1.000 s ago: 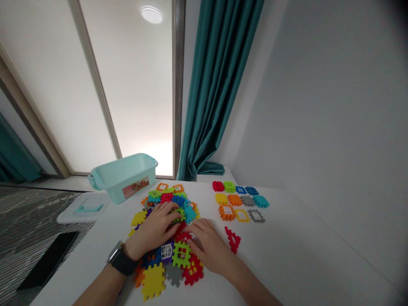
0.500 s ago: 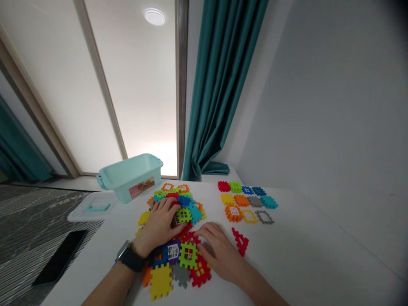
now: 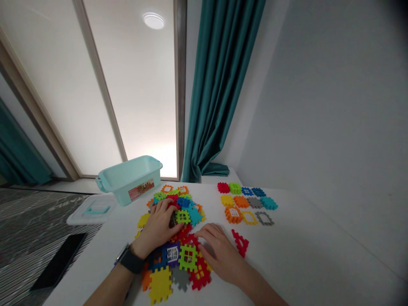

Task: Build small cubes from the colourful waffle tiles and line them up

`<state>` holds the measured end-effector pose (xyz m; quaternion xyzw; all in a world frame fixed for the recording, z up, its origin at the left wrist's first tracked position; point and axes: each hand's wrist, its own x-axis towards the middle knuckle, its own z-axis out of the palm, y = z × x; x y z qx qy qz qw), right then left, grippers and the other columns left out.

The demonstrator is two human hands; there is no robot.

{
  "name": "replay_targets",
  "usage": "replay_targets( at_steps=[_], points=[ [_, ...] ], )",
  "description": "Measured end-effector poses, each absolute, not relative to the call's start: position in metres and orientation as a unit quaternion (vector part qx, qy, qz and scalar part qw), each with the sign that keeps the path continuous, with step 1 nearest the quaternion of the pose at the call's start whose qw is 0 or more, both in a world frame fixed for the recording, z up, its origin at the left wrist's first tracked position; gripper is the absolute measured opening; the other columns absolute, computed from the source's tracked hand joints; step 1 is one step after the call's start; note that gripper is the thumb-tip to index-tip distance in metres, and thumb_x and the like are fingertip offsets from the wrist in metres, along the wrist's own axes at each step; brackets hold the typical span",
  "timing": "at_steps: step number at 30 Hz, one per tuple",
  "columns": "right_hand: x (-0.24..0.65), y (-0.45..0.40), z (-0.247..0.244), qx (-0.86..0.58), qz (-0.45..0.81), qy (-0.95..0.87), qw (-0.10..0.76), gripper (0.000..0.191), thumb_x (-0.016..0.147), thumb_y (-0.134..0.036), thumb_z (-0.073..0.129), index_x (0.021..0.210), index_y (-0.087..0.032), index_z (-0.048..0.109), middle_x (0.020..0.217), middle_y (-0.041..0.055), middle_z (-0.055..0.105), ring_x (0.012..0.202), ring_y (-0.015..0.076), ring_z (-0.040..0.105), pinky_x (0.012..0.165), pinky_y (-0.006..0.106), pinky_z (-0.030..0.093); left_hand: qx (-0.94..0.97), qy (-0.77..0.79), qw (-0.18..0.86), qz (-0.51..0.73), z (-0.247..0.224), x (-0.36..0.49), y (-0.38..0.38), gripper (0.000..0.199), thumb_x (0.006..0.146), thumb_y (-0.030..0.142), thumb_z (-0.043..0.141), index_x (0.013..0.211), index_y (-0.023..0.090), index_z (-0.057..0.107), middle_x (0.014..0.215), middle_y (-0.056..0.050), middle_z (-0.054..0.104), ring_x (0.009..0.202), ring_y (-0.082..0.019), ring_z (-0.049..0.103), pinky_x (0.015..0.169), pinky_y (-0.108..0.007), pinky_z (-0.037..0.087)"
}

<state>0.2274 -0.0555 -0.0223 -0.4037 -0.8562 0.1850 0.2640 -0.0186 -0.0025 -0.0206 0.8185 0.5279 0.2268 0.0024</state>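
Smooth white tabletop (image 3: 306, 255) stretching right, multicoloured toothed plastic tile heap (image 3: 174, 255) lying lengthwise near-to-far, left hand (image 3: 157, 223) atop, right hand (image 3: 219, 251) at its edge, grips unclear

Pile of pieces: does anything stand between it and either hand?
Nothing visible does. The left hand lies over the pile; the right hand is at its right edge. The red triangle lies right of that hand, not in between.

White table (image 3: 302, 250): toothed-piece heap (image 3: 188, 257), 3 rows of similar pieces (image 3: 241, 201), 1 red triangle (image 3: 244, 244).
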Motion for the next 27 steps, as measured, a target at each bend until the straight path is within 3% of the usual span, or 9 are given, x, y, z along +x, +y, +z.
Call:
replay_targets(
  at_steps=[11, 16, 21, 27],
  points=[
    [0.231, -0.053, -0.024, -0.411, 0.145, -0.839, 0.326, 0.031, 0.092, -0.010, 0.053, 0.117, -0.026, 0.060, 0.113, 0.0064, 0.067, 0.108, 0.0261, 0.060, 0.097, 0.045, 0.050, 0.847, 0.443, -0.021, 0.293, -0.013, -0.018, -0.004, 0.040, 0.079, 0.039, 0.082, 0.109, 0.021, 0.064, 0.131, -0.012, 0.057, 0.120, -0.035, 0.055, 0.100, -0.055, 0.049],
    [0.237, -0.049, -0.027, -0.421, 0.119, -0.811, 0.388, 0.037, 0.091, -0.012, 0.055, 0.125, -0.026, 0.056, 0.124, 0.0082, 0.064, 0.118, 0.0259, 0.059, 0.104, 0.045, 0.050, 0.857, 0.374, -0.019, 0.354, -0.008, -0.009, -0.016, 0.042, 0.084, 0.039, 0.079, 0.116, 0.022, 0.060, 0.128, -0.012, 0.059, 0.118, -0.031, 0.058, 0.100, -0.049, 0.051],
    [0.243, -0.048, -0.028, -0.396, 0.128, -0.822, 0.389, 0.043, 0.092, -0.016, 0.059, 0.133, -0.027, 0.051, 0.137, 0.0091, 0.057, 0.130, 0.0246, 0.054, 0.109, 0.045, 0.049, 0.860, 0.344, -0.010, 0.377, -0.010, -0.002, -0.021, 0.043, 0.084, 0.040, 0.078, 0.118, 0.022, 0.060, 0.126, -0.013, 0.060, 0.116, -0.030, 0.060, 0.099, -0.045, 0.053],
    [0.244, -0.047, -0.028, -0.383, 0.124, -0.831, 0.385, 0.041, 0.091, -0.015, 0.061, 0.129, -0.028, 0.055, 0.129, 0.0085, 0.061, 0.122, 0.0242, 0.059, 0.105, 0.045, 0.052, 0.865, 0.336, 0.006, 0.373, -0.011, 0.002, -0.024, 0.044, 0.085, 0.040, 0.079, 0.120, 0.022, 0.060, 0.126, -0.014, 0.061, 0.116, -0.030, 0.061, 0.101, -0.046, 0.053]
  ],
)
